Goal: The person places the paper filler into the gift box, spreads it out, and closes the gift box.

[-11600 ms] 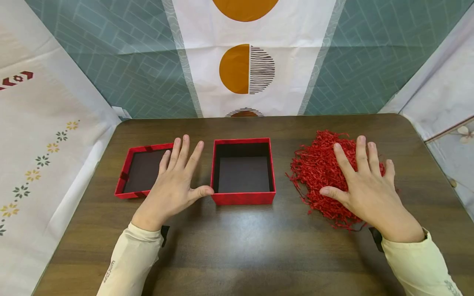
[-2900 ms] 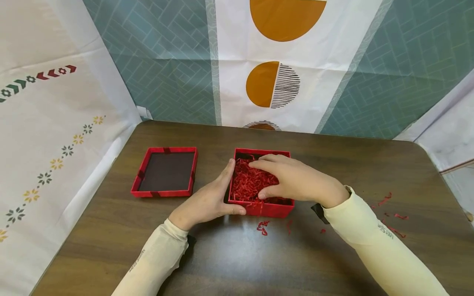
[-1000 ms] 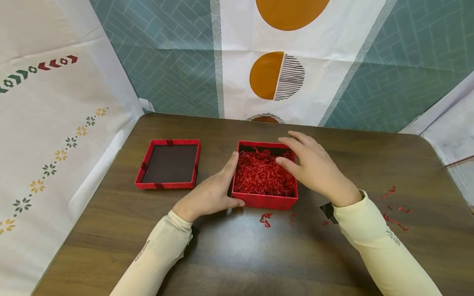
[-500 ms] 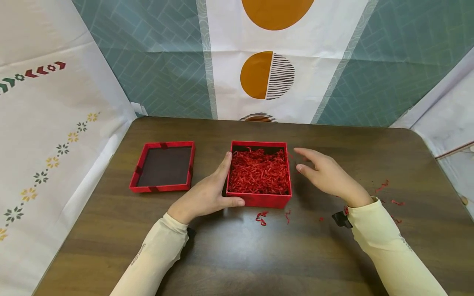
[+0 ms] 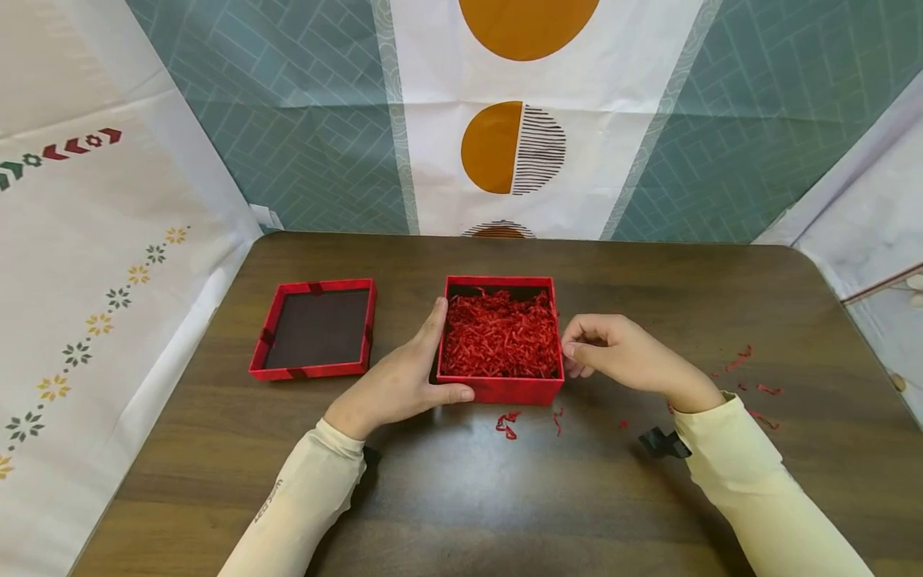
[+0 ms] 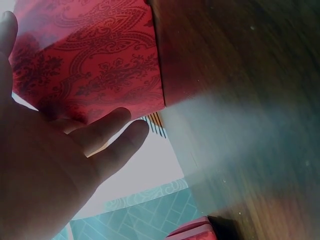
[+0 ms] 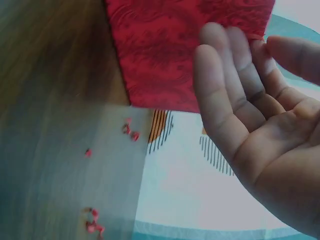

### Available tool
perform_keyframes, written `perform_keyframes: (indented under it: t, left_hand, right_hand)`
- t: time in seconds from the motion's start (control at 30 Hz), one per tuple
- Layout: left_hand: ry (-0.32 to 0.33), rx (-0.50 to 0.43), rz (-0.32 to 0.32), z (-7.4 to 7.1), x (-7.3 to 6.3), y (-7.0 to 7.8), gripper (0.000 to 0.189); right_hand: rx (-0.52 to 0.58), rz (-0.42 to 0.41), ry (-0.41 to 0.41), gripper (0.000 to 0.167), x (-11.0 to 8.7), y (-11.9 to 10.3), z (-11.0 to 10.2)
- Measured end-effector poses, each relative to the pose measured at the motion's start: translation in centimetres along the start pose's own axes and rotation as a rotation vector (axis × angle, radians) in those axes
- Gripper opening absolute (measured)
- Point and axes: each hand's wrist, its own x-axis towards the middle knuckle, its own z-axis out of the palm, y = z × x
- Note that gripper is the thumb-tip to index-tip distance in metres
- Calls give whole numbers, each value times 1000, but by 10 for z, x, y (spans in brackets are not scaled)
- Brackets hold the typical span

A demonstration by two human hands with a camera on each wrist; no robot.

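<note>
**Handling the Filled Box**

Head view: The red box stands upright on the bench, mouth up, containing a loose bed of red shredded paper. The lid lies hollow side up to its left, well apart. The left hand spans the near left corner, thumb along the front wall and fingers along the left wall, steadying without clenching. The right hand is at the right wall, thumb and forefinger drawn together in a pinch. Loose shreds lie on the bench before the box and farther right. Expect low weight. The filling should be soft and springy, yielding under a palm and rebounding; strands are likely to cling and tangle.

Left wrist view: The box wall is flat and patterned. The fingers lie extended and relaxed beside it. Treat the wall as stiff card with a smooth, slightly slippery facing. Support opposite walls low down with flat fingers; the unsupported rim may bow if squeezed.

Right wrist view: Thumb and forefinger tips meet with a red sliver showing between them, probably paper. The other fingers bend loosely; their contact with the wall cannot be confirmed. Pinch such strands lightly, as they may tear.
</note>
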Motion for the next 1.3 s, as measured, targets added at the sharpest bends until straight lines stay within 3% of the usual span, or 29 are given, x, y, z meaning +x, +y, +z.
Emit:
perform_keyframes:
  t: [0.17, 0.4, 0.5, 0.63, 0.83, 0.93, 1.13, 1.3]
  left_hand:
    - [1, -4, -4, 0, 0, 0, 122]
    - [8, 4, 6, 2, 1, 0, 121]
    - [7, 1, 2, 2, 2, 0, 122]
    - [7, -2, 2, 1, 3, 0, 122]
    - [7, 14, 5, -1, 2, -1, 120]
    - [3, 20, 12, -2, 3, 0, 118]
    - [14, 56, 5, -4, 5, 1, 115]
    - [29, 85, -13, -6, 2, -2, 114]
  right_hand:
    - [-16, 29, -1, 10, 9, -12, 1]
    - [-433, 52, -45, 16, 32, -29, 6]
    - [-542, 44, -57, 19, 42, -38, 10]
    - [-574, 45, -87, 26, 55, -49, 15]
    - [-497, 42, -132, 31, 66, -57, 20]
    - [-482, 22, -73, 30, 60, -61, 17]
    - [-430, -82, 150, 25, 26, -67, 10]
    - [-382, -304, 239, 25, -12, -55, 38]
